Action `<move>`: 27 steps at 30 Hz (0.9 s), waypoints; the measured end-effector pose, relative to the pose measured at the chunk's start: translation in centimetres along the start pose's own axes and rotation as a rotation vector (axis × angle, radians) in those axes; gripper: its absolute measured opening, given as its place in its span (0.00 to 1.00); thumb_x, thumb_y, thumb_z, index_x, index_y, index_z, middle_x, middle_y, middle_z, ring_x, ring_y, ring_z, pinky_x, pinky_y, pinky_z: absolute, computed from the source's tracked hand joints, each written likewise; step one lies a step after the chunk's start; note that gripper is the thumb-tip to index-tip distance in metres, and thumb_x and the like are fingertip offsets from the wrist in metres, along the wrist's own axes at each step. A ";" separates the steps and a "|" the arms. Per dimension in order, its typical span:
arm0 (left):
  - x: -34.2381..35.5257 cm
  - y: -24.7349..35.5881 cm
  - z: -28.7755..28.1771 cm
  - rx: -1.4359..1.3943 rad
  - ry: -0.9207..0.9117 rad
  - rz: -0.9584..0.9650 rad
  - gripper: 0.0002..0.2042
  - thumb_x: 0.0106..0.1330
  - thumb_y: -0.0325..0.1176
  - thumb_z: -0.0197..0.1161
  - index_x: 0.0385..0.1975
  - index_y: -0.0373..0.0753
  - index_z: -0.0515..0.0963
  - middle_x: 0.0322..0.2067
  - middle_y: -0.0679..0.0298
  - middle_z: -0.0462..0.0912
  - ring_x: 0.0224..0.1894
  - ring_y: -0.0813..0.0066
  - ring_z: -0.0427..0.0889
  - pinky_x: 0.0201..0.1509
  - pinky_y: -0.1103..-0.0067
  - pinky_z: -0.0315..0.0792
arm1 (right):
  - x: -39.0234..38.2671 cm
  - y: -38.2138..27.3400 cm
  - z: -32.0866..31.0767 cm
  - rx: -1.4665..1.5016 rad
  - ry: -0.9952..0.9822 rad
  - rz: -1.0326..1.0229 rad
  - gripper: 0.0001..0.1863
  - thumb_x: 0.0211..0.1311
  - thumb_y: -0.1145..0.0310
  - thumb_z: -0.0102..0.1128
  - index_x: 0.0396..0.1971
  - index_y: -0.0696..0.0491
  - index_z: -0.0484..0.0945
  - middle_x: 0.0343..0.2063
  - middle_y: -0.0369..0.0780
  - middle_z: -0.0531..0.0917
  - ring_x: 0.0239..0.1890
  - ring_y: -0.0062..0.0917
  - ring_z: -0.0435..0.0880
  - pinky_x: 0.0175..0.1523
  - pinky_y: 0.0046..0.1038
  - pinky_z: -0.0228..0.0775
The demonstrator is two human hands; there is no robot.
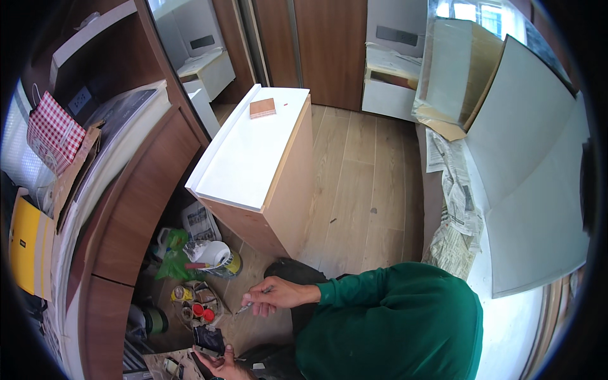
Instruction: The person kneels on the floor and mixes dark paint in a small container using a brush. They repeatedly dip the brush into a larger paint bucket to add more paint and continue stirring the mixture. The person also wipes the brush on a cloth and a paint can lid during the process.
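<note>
My right hand (273, 296), out of a green sleeve, is closed round a slim tool with a thin pointed end (243, 310). The tool's exact kind does not show. Below it, at the lower edge, my left hand (223, 366) grips a dark, flat, squarish piece (209, 339) with a pale edge; what that piece is I cannot make out. Just left of the tool's tip stands a shallow tray (221, 306) of small containers, among them two red-topped pots (204, 311) and a yellow tin (182, 294). The tip is apart from them.
A white-topped wooden cabinet (247, 158) stands ahead, bearing a small brown block (263, 108). Beside its base are a white bucket (225, 260) and a green bag (178, 263). Crumpled newspaper (453, 190) and large white panels (532, 171) line the right side.
</note>
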State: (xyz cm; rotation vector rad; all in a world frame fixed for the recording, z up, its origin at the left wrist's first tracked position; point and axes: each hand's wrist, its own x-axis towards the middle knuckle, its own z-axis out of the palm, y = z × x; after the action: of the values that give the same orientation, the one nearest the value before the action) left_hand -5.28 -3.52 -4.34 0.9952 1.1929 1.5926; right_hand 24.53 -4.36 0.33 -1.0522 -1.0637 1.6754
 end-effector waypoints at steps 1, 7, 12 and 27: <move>0.0 0.2 0.1 -0.099 0.035 -0.055 0.31 0.73 0.13 0.51 0.77 0.35 0.61 0.24 0.62 0.68 0.23 0.75 0.58 0.57 0.57 0.86 | 0.2 0.2 -0.1 -0.022 -0.020 0.005 0.18 0.76 0.58 0.63 0.52 0.58 0.84 0.34 0.37 0.88 0.34 0.18 0.88 0.39 0.23 0.79; -1.3 0.9 -0.6 0.425 -0.072 0.104 0.30 0.73 0.16 0.53 0.76 0.32 0.61 0.28 0.55 0.74 0.25 0.71 0.66 0.55 0.56 0.84 | 0.9 1.8 -0.3 -0.355 -0.250 -0.261 0.29 0.69 0.52 0.70 0.57 0.60 0.80 0.44 0.41 0.87 0.39 0.22 0.88 0.38 0.25 0.80; -1.0 -1.3 -2.3 0.241 -0.038 0.126 0.39 0.62 0.18 0.71 0.75 0.31 0.63 0.27 0.63 0.74 0.24 0.73 0.62 0.31 0.76 0.70 | 1.2 3.0 -0.5 -0.324 -0.417 -0.180 0.34 0.64 0.53 0.74 0.61 0.63 0.77 0.49 0.44 0.84 0.45 0.30 0.90 0.47 0.30 0.80; -3.9 3.9 2.5 0.207 -0.262 -0.073 0.51 0.47 0.09 0.74 0.77 0.35 0.60 0.59 0.55 0.81 0.59 0.65 0.82 0.66 0.72 0.75 | 1.7 4.2 -0.8 -0.190 -0.185 -0.056 0.28 0.64 0.85 0.49 0.64 0.53 0.78 0.49 0.35 0.83 0.32 0.16 0.83 0.34 0.19 0.71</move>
State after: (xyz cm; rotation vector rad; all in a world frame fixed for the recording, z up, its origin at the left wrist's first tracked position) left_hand -2.55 -7.19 -0.41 1.2369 1.2123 1.2556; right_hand 23.89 -3.71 -4.12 -0.9897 -1.3822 1.6762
